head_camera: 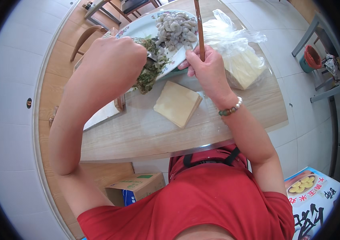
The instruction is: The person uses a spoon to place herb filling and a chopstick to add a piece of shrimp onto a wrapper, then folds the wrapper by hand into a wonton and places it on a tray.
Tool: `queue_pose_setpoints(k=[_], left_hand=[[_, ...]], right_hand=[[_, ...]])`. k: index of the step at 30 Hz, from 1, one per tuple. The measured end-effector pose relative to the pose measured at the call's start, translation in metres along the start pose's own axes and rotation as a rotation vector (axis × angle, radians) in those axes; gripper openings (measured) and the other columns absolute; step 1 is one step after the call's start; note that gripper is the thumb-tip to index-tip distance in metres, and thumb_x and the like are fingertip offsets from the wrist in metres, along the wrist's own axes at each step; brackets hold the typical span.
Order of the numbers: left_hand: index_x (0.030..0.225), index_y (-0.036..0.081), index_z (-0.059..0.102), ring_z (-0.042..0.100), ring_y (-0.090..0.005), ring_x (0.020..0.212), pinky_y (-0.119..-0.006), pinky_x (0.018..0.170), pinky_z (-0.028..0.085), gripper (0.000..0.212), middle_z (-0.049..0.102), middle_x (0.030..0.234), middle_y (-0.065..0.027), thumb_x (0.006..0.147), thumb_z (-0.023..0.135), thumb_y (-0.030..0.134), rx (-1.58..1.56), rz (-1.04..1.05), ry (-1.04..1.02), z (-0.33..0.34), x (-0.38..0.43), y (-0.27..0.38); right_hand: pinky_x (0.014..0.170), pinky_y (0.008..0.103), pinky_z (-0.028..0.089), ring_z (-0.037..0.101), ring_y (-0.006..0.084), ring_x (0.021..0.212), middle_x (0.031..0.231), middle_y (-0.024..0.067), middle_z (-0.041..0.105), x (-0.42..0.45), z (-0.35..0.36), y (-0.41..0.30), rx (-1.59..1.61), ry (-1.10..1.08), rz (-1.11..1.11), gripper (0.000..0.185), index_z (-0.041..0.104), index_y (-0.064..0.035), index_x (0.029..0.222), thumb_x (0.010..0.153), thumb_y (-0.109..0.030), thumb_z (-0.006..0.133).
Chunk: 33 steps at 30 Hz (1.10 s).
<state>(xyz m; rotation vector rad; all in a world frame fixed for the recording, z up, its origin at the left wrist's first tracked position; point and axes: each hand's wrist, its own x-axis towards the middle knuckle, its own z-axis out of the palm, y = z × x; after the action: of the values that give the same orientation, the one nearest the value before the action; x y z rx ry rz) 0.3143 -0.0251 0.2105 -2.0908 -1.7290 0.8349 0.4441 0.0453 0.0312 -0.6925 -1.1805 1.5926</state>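
My left hand [114,60] is a fist around a metal utensil [152,56], probably a spoon; its handle is hidden. The utensil's end touches a dark green chopped filling [150,79] at the near side of a white floral plate [174,57]. Peeled raw shrimp [177,30] are heaped on the plate's far part. My right hand [207,67] grips the plate's right rim, thumb on top, and also holds a thin brown stick [199,27] upright. Just below the plate lies a stack of square dough wrappers [177,103]. A teal edge shows under the plate.
A clear plastic bag [243,66] with more pale wrappers sits right of my right hand. Left on the table [134,135] is a white tray [102,115], partly hidden by my arm. A cardboard box [137,187], a printed carton [310,195] and a lined bin [310,60] stand around.
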Motion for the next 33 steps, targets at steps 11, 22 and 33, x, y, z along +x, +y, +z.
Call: queue_pose_setpoints(k=[11, 22, 33], left_hand=[[0.079, 0.001, 0.070, 0.068, -0.0349, 0.074, -0.043, 0.066, 0.055, 0.013, 0.067, 0.076, -0.0198, 0.075, 0.058, -0.001, -0.056, -0.041, 0.363, 0.026, 0.018, -0.013], [0.095, 0.006, 0.076, 0.069, -0.0327, 0.081, -0.043, 0.073, 0.054, 0.027, 0.069, 0.083, -0.0174, 0.077, 0.058, -0.005, -0.127, -0.038, 0.329, 0.000, -0.014, -0.015], [0.077, -0.001, 0.069, 0.071, -0.0326, 0.077, -0.041, 0.068, 0.057, 0.010, 0.069, 0.083, -0.0206, 0.075, 0.060, -0.002, 0.029, 0.002, 0.195, 0.019, 0.028, -0.013]], right_hand=[[0.049, 0.0217, 0.049, 0.060, 0.0079, 0.051, 0.071, 0.0104, 0.071, -0.002, 0.002, 0.001, -0.007, -0.009, -0.018, 0.014, 0.056, 0.0007, 0.085, 0.093, -0.011, 0.059], [0.049, 0.0226, 0.049, 0.061, 0.0086, 0.052, 0.071, 0.0102, 0.071, -0.003, 0.001, -0.004, -0.006, -0.003, 0.012, 0.014, 0.057, 0.0016, 0.086, 0.093, -0.011, 0.059], [0.050, 0.0229, 0.050, 0.061, 0.0084, 0.052, 0.071, 0.0101, 0.071, -0.002, 0.000, -0.004, -0.014, 0.000, -0.005, 0.016, 0.057, 0.0013, 0.087, 0.093, -0.013, 0.060]])
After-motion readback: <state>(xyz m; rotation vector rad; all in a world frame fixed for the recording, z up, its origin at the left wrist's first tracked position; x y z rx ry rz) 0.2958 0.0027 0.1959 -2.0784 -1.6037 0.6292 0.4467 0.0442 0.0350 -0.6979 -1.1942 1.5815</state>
